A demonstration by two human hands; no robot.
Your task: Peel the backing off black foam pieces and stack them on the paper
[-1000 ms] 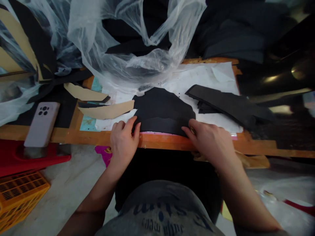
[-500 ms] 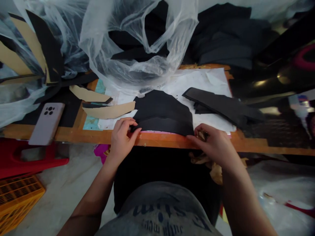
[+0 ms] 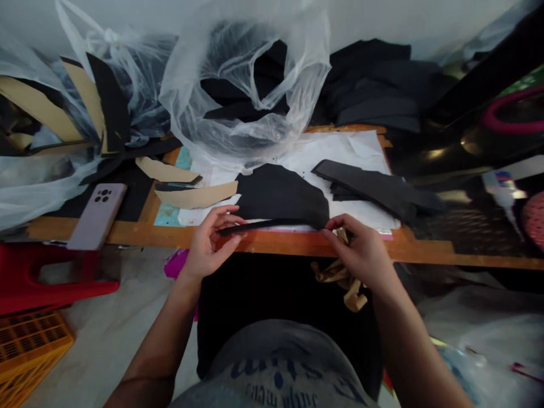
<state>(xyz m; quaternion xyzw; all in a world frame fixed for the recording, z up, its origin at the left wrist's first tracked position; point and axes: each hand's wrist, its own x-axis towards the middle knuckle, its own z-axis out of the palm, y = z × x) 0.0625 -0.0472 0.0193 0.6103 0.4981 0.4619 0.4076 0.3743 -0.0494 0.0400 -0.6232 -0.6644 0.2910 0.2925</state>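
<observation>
A dome-shaped black sheet piece (image 3: pixel 283 191) lies flat on white paper at the table's front edge. A narrow black strip (image 3: pixel 255 225) runs along its lower edge, its left end raised off it. My left hand (image 3: pixel 211 243) holds that left end between thumb and fingers. At the right corner, my right hand (image 3: pixel 359 243) pinches the strip with thumb and forefinger; whether it also grips the sheet piece I cannot tell. Crumpled tan backing paper (image 3: pixel 340 273) is tucked in the right hand and hangs below the table edge.
Tan-faced strips (image 3: pixel 198 194) lie to the left, a stack of black strips (image 3: pixel 361 184) to the right. Behind is a clear plastic bag (image 3: pixel 182 107) with black pieces. A phone (image 3: pixel 97 215) lies at left, a small glue bottle (image 3: pixel 504 192) at right. A red stool (image 3: pixel 55 289) stands below.
The strip's left end has come up from the black sheet piece in my left hand, so the strip now stands edge-on. My right hand stays at the right corner. The view has tilted up slightly.
</observation>
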